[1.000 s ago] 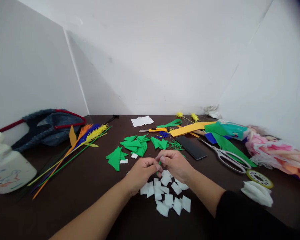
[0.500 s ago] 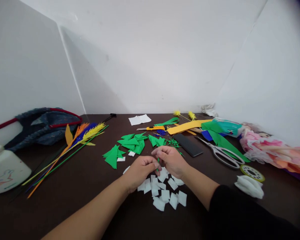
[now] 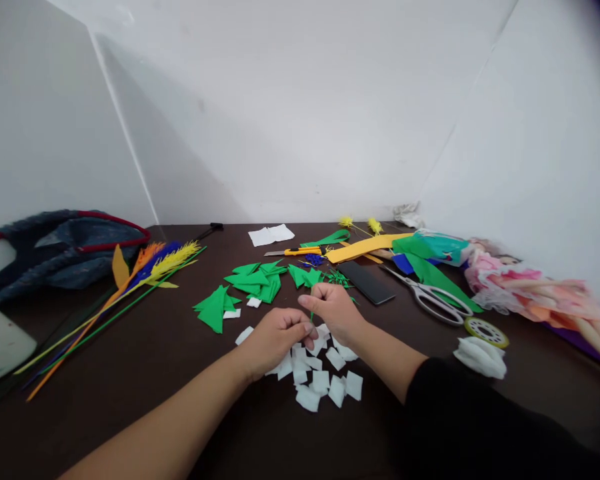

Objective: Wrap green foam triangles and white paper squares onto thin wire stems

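My left hand (image 3: 280, 339) is closed in a pinch over the dark table (image 3: 370, 437). Close beside it, my right hand (image 3: 337, 312) has its thumb and fingers pinched together too. Between the fingertips of both shows a thin green strip (image 3: 312, 317), mostly hidden by the fingers. Below the hands lie several small white squares (image 3: 321, 381), soft like tissue or cotton. Just beyond are cut green pieces (image 3: 263, 283), pointed like leaves, and some thin green shreds (image 3: 337, 277).
A yellow utility knife (image 3: 300, 251), a black phone (image 3: 367, 283), scissors (image 3: 433, 299) and a tape roll (image 3: 487, 331) lie farther off. Dolls (image 3: 535, 280) are at the right. Coloured paper stalks (image 3: 115, 303), a denim-covered hoop (image 3: 65, 250) and a white bottle (image 3: 3, 343) occupy the left.
The view has turned slightly, so everything sits a little further left and higher. My right hand's fingers have curled in more over the green strip. Both hands stay close together.
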`<state>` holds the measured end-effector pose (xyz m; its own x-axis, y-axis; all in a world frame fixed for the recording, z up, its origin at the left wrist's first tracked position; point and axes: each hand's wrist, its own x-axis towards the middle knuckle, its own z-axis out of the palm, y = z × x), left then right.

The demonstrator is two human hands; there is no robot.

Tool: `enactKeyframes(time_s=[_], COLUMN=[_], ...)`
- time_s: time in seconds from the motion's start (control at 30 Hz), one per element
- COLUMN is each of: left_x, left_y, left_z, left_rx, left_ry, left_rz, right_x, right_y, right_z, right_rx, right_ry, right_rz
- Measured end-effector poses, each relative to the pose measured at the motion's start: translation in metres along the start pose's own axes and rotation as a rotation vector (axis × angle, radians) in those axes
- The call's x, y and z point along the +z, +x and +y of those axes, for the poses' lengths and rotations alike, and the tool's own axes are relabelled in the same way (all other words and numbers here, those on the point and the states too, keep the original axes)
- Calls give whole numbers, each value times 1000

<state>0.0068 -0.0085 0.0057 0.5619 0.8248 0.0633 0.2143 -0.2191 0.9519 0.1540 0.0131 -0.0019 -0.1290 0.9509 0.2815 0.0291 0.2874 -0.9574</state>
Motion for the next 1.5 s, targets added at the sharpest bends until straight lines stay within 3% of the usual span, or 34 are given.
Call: enactKeyframes(time_s=[0.17, 0.23, 0.4, 0.57, 0.73, 0.87, 0.97, 1.17, 1.33, 1.5], left_x=[0, 0, -1, 1, 3, -8, -10, 1, -3, -7], left_y=[0, 0, 2, 2, 0, 2, 4, 6, 5, 3], left_z=[-1, -2, -2, 1, 1, 2, 4, 2, 1, -2], left_rx=[-22, -30, -20, 91, 133, 34, 52, 4, -30, -44], left_ry=[-22, -50, 1, 294, 523, 339, 146, 179, 140, 107], left_rz=[6, 7, -22, 5, 65, 90, 136, 310, 326, 312], right_x=[-9, -13, -13, -9, -12, -14, -9, 3, 3, 5], right_y=[2, 2, 1, 0, 2, 2, 1, -3, -5, -2], right_z=[9, 10, 3, -1, 0, 2, 3, 0, -1, 0], right_rx=[110, 102, -3, -47, -46, -63, -95, -89, -12, -54], right_ry=[187, 204, 15, -184, -180, -151, -220, -257, 33, -80], right_rz=[-176, -191, -74, 23, 111, 87, 63, 123, -42, 29])
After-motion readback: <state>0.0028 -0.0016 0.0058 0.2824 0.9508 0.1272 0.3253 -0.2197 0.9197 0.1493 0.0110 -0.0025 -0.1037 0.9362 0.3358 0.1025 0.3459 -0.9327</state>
